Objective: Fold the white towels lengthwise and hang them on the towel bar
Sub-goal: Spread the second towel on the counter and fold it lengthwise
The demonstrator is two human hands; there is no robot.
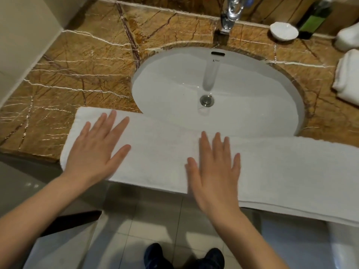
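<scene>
Two flat, straight-fingered hands, left hand (95, 152) and right hand (215, 171), press one folded towel (291, 167) before the sink (242, 78); two spare towels (347, 74) lie right of it.

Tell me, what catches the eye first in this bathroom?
A long white towel lies folded in a strip across the front of the brown marble counter, covering the near rim of the white sink. Both hands press flat on it, the left hand near its left end, the right hand near its middle. More folded towels sit at the right edge.
</scene>
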